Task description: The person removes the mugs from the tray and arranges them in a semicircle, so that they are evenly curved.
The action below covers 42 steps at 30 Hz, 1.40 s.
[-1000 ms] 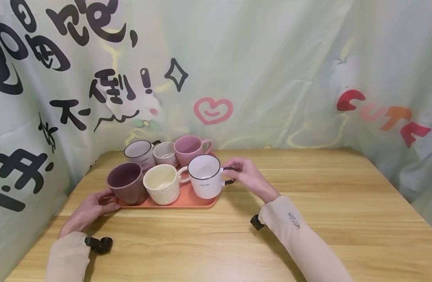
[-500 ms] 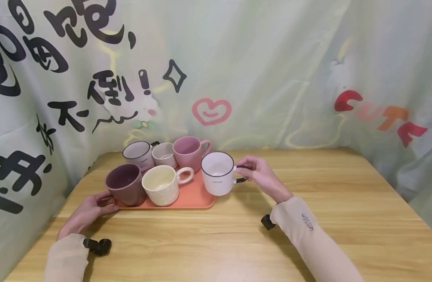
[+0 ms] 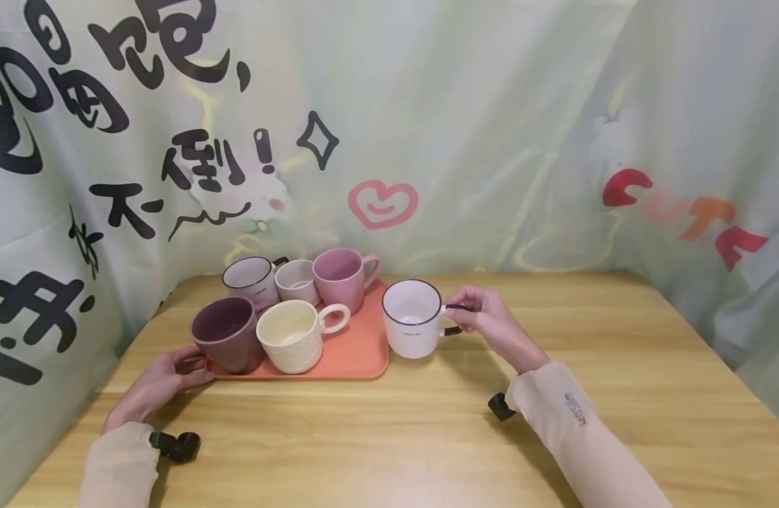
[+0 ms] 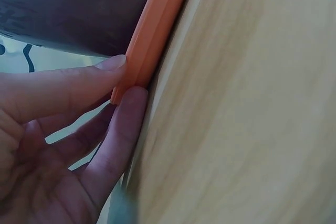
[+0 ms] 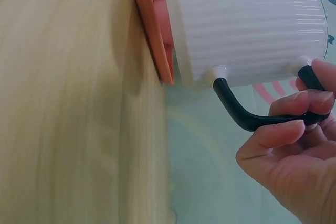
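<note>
Black-handled mug: the white ribbed mug [image 3: 412, 331] is held just beside the right end of the orange tray [image 3: 360, 356], roughly upright with its mouth up; a gap between its base and the wooden table [image 3: 389, 437] is shown in the right wrist view.
Mug to fingers: the mug's body is placed to the left of the right hand [image 3: 486, 312], with the black handle [image 5: 236, 109] turned toward that hand; its axis is kept near vertical, and by far the nearer hand is the right.
Right fingers: curled around the handle, which is pinched between thumb and fingers near its upper part; the mug's wall is not visibly gripped.
Left fingers: the near left corner of the tray is pinched by the left hand [image 3: 163, 379], thumb and fingertip set close together on its edge, just beside the plum mug [image 3: 229, 346].
Tray load, front: the plum mug and the cream mug [image 3: 294, 349] are stood side by side, the cream handle pointed right.
Tray load, back: a second black-rimmed mug [image 3: 252, 286], a small ribbed cup [image 3: 298, 288] and a pink mug [image 3: 343, 282] are lined up.
</note>
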Tool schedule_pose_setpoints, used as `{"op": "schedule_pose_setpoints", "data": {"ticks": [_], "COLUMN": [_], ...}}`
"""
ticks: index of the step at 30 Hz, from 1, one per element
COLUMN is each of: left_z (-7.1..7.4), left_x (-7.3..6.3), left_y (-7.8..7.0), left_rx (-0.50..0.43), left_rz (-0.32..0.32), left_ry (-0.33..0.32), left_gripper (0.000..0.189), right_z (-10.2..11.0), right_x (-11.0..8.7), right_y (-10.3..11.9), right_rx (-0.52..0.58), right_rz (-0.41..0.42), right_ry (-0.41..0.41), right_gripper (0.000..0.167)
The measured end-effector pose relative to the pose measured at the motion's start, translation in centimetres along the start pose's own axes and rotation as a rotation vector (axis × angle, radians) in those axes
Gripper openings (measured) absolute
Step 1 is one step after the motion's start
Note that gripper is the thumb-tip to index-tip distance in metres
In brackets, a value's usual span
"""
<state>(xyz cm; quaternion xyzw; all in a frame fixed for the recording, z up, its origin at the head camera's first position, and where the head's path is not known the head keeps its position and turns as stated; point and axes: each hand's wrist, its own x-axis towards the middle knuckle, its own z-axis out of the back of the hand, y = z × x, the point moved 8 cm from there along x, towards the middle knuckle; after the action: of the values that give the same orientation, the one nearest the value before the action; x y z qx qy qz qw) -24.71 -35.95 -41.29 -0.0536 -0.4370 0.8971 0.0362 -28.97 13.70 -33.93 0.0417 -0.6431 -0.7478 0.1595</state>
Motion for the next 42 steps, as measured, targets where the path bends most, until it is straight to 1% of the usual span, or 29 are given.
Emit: {"op": "schedule_pose_setpoints", "data": {"ticks": [3, 7, 9, 17, 23, 27, 34, 37, 42], "left_z": [-0.1, -0.1, -0.1, -0.1, -0.1, -0.1, 0.3, 0.4, 0.0], "left_x": [-0.1, -0.1, -0.1, -0.2, -0.2, -0.2, -0.4, -0.4, -0.5], "left_y": [0.1, 0.0, -0.1, 0.1, 0.0, 0.1, 0.2, 0.1, -0.2], "left_rx": [0.003, -0.001, 0.000, -0.008, -0.018, -0.010, -0.005, -0.008, -0.033], "left_rz": [0.010, -0.001, -0.001, 0.018, 0.011, 0.008, 0.021, 0.012, -0.004], "left_ry": [0.009, 0.004, 0.002, 0.001, 0.000, 0.002, -0.002, -0.006, -0.006], "left_gripper": [0.066, 0.065, 0.064, 0.065, 0.065, 0.065, 0.065, 0.066, 0.064], "right_z": [0.2, 0.5, 0.6, 0.6, 1.0, 1.0, 0.8, 0.9, 1.3], "right_x": [-0.3, -0.5, -0.6, -0.8, -0.7, -0.9, -1.1, -1.3, -1.9], "right_y": [-0.4, -0.7, -0.9, -1.9, -2.4, -2.5, -2.6, -2.7, -2.7], "right_rx": [-0.003, -0.024, -0.031, -0.031, -0.045, -0.046, -0.045, -0.042, -0.061], "right_rz": [-0.006, -0.005, -0.010, -0.055, -0.076, -0.091, -0.149, -0.156, -0.158], "right_ry": [0.002, -0.001, 0.003, 0.045, 0.075, 0.091, 0.131, 0.143, 0.181], "right_gripper": [0.010, 0.018, 0.020, 0.012, 0.010, 0.006, 0.008, 0.011, 0.012]}}
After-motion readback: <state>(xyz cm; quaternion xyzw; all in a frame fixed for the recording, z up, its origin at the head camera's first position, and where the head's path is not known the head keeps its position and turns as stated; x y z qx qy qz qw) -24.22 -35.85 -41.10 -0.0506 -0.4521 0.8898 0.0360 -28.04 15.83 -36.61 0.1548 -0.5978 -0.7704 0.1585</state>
